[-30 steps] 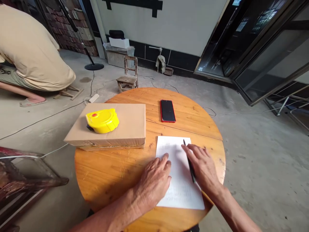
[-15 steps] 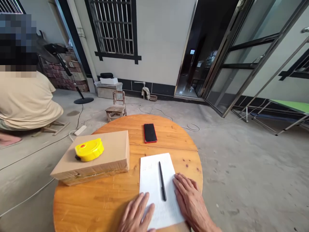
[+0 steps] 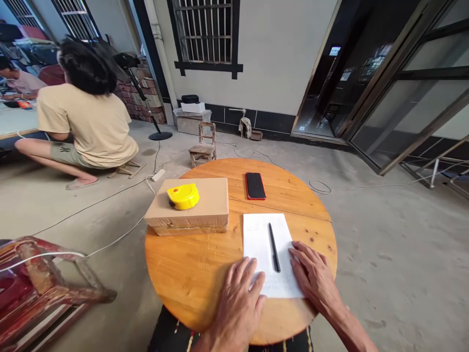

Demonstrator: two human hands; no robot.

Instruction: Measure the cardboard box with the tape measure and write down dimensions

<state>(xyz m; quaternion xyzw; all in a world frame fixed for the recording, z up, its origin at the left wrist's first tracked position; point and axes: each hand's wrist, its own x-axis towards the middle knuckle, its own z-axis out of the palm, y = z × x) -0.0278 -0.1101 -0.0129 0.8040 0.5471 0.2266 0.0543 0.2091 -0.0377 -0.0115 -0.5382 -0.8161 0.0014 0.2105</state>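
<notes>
On the round wooden table (image 3: 190, 274) lies a white sheet of paper (image 3: 256, 239) with faint writing on it. A black pen (image 3: 274, 248) rests lengthwise on the sheet. My left hand (image 3: 242, 293) lies flat, fingers stretched out, at the paper's lower left edge. Along the right edge of the paper sits my right hand (image 3: 315, 274), its fingers extended and its fingertips touching the margin. Neither hand holds anything. A yellow tape measure (image 3: 184, 197) is on top of a brown cardboard box (image 3: 212, 198) at the table's left. Farther back is a phone (image 3: 255, 186) with a red edge.
A small wooden chair (image 3: 203, 146) stands beyond the table. At the lower left is a worn red wooden stool (image 3: 44, 288). Cables and a white power strip (image 3: 158, 175) run over the floor. A person in a beige shirt (image 3: 88, 127) sits low at the left, facing away.
My view has turned left and tilted, so the table appears farther right and higher, and the red stool has come into view. Both hands stay by the paper; the objects keep their places.
</notes>
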